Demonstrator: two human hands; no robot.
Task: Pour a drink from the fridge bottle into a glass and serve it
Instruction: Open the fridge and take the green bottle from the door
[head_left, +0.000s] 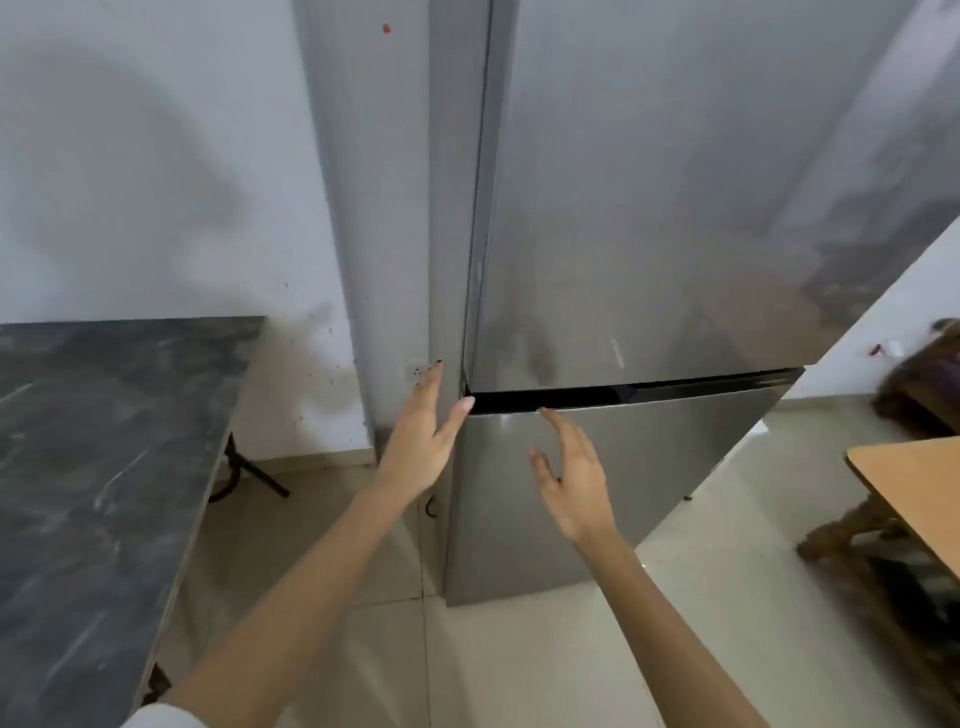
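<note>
Bottle and glass: neither in sight; bottle presumably behind the closed fridge (649, 234) doors, though nothing here confirms it. So the fridge comes first. Tall, steel-faced, smooth and probably slick under fingers; upper door (675, 208) large, likely heavy on its seal and stiff at first pull. No bar handle visible, only a dark recessed gap (623, 393) between upper door and lower door (597, 493), most likely the place to hook fingers and pull. Bottle, once found, probably cold and perhaps damp, so best taken around the body rather than by the cap.

Left hand (421, 441) raised at the fridge's left front corner, fingers spread, holding nothing, thumb tip right at the left end of the gap, fingertips against or just beside the side panel; contact hard to tell. Right hand (574, 480) also spread and empty, edge-on in front of the lower door, fingertips just below the gap, apparently not yet touching.

Around: dark marbled worktop (104, 441) to the left, near the fridge, bare in the visible part and a likely spot for pouring. Pale wall (156, 156) behind it. Light tiled floor (519, 649) below. Wooden table (914, 483) corner at right, well apart from the door. Nothing seen blocking the door's swing, though hinge side not certain.
</note>
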